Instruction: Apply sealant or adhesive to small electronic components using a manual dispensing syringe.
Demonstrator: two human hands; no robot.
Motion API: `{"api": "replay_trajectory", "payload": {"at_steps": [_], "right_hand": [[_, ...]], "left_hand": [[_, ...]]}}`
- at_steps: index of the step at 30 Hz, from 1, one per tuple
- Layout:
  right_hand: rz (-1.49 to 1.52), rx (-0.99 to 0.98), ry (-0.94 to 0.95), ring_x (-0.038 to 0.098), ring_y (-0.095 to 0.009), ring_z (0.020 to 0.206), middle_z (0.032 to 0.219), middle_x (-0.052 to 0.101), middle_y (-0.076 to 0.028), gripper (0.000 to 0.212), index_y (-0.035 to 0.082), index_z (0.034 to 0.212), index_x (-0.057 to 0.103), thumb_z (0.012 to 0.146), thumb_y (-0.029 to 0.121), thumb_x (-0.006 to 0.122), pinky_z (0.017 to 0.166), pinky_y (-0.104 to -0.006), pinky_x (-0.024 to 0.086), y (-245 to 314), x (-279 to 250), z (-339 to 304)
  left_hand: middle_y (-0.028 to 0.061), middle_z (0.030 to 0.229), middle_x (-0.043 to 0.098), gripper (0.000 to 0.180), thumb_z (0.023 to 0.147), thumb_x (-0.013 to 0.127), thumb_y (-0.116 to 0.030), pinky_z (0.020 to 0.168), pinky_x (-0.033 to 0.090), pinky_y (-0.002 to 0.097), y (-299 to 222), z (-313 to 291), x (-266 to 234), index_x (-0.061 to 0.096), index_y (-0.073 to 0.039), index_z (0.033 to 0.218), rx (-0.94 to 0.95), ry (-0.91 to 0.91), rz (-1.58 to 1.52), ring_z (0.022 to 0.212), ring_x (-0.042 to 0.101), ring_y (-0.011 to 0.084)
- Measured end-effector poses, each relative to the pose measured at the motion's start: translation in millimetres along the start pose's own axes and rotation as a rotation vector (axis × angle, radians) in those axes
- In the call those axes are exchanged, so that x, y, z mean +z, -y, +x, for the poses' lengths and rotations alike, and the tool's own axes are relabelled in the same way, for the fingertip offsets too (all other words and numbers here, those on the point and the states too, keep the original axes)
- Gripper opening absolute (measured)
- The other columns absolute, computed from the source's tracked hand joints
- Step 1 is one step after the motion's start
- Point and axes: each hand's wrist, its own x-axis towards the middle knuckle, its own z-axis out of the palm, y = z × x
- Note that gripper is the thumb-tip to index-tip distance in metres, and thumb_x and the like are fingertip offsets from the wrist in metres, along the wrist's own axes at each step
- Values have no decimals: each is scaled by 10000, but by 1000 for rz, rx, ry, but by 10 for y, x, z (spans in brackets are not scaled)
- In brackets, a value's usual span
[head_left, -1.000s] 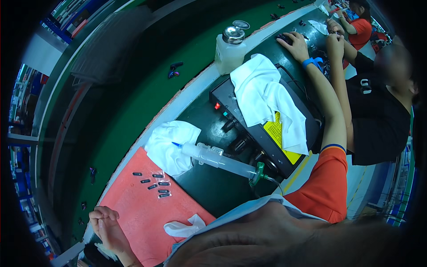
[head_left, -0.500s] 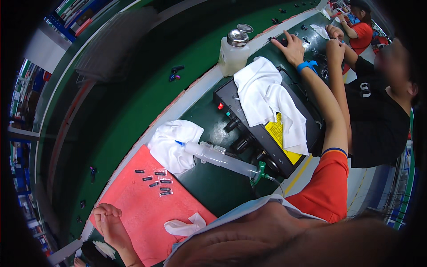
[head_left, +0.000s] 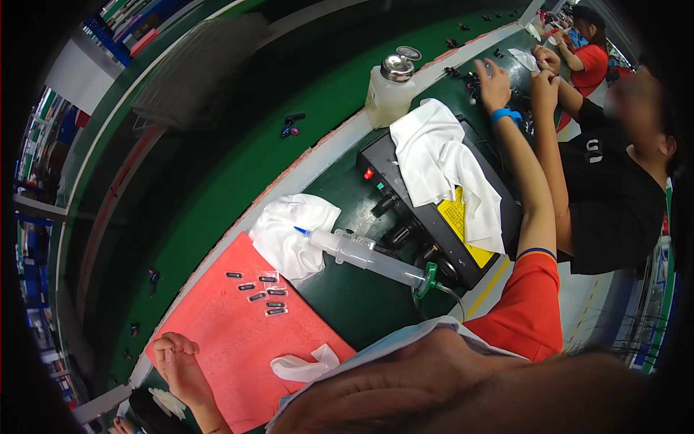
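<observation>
My left hand [head_left: 178,369] hovers at the left edge of a pink mat [head_left: 238,340], its fingers curled loosely together and nothing showing in them. Several small dark oblong parts [head_left: 256,296] lie on the mat, some on bits of clear film. My right arm, with a blue wristband [head_left: 506,116], reaches far across the bench. Its hand [head_left: 496,88] is raised beside a cluster of small dark parts [head_left: 473,88], fingers bent and apart with nothing visible between them. A clear syringe [head_left: 369,259] with a blue tip rests on a white cloth [head_left: 293,224].
A black control box [head_left: 405,199] with knobs carries a white cloth [head_left: 430,155]. Behind it stands a pump bottle [head_left: 390,90] with its lid up. A green conveyor belt [head_left: 238,173] carries scattered dark parts. At right, a co-worker in black [head_left: 611,195] works close to my right arm.
My right hand has lifted and drawn back to the right from the dark parts, its fingers now more bent. The whole view has shifted slightly. My left hand stays by the mat's edge.
</observation>
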Motion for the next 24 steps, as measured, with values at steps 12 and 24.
{"api": "replay_trajectory", "payload": {"at_steps": [12, 24], "right_hand": [[-202, 109, 628, 592, -272, 775, 771, 623, -116, 280, 93, 736, 652, 622, 349, 653, 705, -342, 457, -139, -215, 401], [-274, -257, 155, 412, -352, 1050, 1170, 392, -219, 753, 206, 1214, 375, 623, 657, 494, 783, -437, 398, 170, -198, -348]], "left_hand": [[56, 755, 386, 99, 788, 436, -132, 594, 316, 261, 13, 37, 70, 400, -46, 821, -19, -12, 36, 636, 367, 126], [55, 760, 389, 91, 791, 432, -127, 594, 315, 258, -3, -88, 3, 407, -46, 823, -11, -74, 64, 634, 367, 123]]}}
